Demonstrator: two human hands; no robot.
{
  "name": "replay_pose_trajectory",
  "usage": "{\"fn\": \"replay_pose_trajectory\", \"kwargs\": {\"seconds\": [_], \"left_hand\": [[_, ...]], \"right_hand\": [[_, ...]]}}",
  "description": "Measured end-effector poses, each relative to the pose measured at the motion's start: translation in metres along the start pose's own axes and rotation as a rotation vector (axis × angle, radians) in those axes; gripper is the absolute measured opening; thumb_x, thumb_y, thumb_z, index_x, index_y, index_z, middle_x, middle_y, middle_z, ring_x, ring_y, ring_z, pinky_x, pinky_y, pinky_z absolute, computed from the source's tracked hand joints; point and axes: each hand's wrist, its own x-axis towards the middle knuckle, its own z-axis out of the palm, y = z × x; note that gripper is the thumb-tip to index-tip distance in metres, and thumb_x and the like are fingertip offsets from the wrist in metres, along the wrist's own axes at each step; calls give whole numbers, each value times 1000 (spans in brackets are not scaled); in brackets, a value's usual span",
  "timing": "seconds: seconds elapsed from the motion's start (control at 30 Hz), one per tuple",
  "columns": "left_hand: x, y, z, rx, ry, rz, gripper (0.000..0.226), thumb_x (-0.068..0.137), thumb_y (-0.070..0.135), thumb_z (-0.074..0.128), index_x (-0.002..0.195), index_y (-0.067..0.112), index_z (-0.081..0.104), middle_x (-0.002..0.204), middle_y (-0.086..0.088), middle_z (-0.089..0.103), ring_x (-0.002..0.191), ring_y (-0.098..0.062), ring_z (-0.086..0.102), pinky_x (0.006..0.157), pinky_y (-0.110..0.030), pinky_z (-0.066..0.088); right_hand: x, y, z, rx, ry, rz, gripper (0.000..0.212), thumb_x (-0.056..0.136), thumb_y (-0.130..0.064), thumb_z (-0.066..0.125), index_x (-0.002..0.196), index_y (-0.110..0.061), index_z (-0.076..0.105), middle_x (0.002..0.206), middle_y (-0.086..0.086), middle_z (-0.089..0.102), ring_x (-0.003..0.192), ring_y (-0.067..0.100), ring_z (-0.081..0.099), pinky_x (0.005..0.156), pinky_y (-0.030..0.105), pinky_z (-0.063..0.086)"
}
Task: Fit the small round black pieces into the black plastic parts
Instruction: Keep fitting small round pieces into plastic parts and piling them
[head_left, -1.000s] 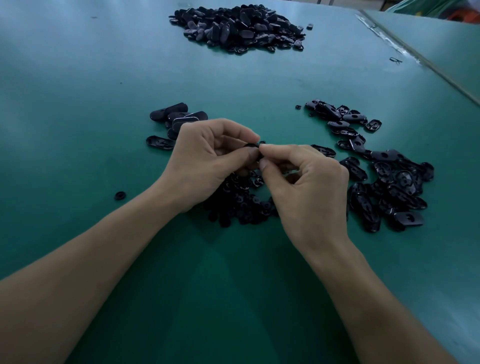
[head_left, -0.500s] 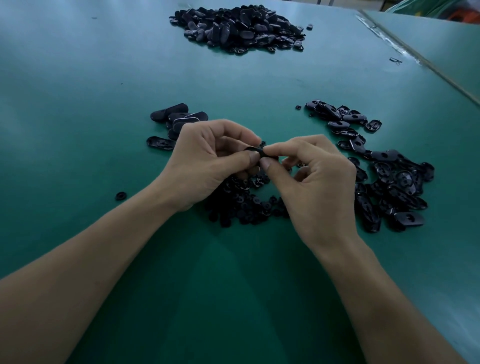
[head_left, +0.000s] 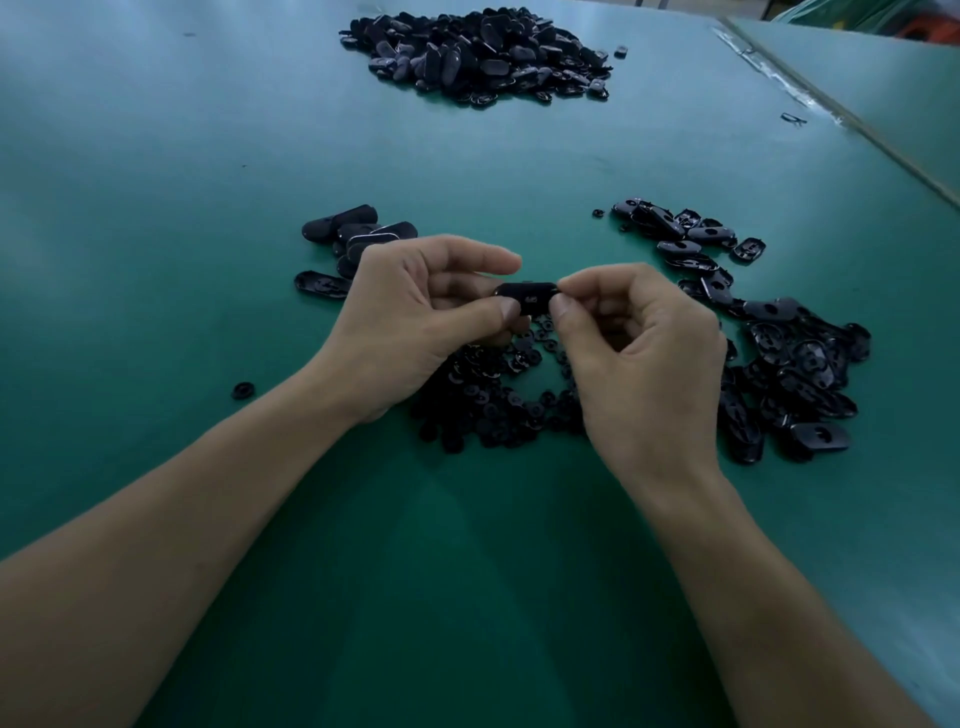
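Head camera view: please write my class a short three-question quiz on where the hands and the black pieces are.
1. True or false: the left hand and the right hand both pinch one oblong black part.
2. Choose one: the heap of small round pieces lies A) beneath the hands, B) at the table's far end, C) off the table.
3. Fill the gap: one stray round piece lies alone on the green table, to the person's ____.

Key: 1 true; 2 A; 3 left.
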Motion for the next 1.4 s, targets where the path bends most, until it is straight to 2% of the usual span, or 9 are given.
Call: {"fn": "replay_pose_trajectory", "kwargs": {"seconds": [0.27,0.6,0.83,1.03,1.13,1.23,1.4], "left_hand": [[-1,0,1,-3,-2,26,25,81,-11,72,89,13,74,77,-3,77,75,-20,75,72,-24,59],[-1,1,-1,-9,-27,21,21,79,-8,73,90,11,74,74,0,76,72,-16,74,72,-26,60],[-2,-1,0,27,-39,46,26,80,-16,71,90,8,73,78,-1,77,73,-14,74,72,-23,59],[-2,-2,1,59,-25,47,25,79,-16,72,87,7,74,77,-4,77,70,-14,73,73,-24,60],[-1,-2,1,64,-22,49,25,80,-16,72,86,8,73,77,-4,77,69,-14,73,73,-26,61],[-1,-2,1,71,-22,56,24,81,-14,71,86,9,72,77,0,77,71,-12,73,73,-25,60],[1,-2,-1,68,-7,50,21,81,-8,72,87,12,70,76,4,74,71,-9,68,72,-21,57]], "right_hand": [[1,1,0,56,-53,66,16,87,-14,73,86,-29,71,73,-14,71,72,5,69,69,20,54],[-1,0,0,100,-85,99,14,86,-14,75,84,-28,72,74,-12,73,73,5,71,70,23,56],[-3,-3,1,22,-71,41,20,86,-11,74,83,-31,70,71,-17,70,69,1,68,66,14,51],[-5,-6,3,-63,-54,-13,16,85,-6,73,84,-23,74,72,-23,67,68,-3,66,63,6,47],[-6,-7,4,-80,-51,-26,14,86,-6,73,87,-19,78,75,-19,69,70,1,67,65,8,48],[-6,-7,5,-92,-63,-57,14,87,-7,74,96,-15,79,81,-8,71,77,1,65,70,4,44],[-7,-3,5,-69,-113,-86,18,88,-9,73,103,-18,78,87,-8,66,80,-4,59,72,4,41]]}}
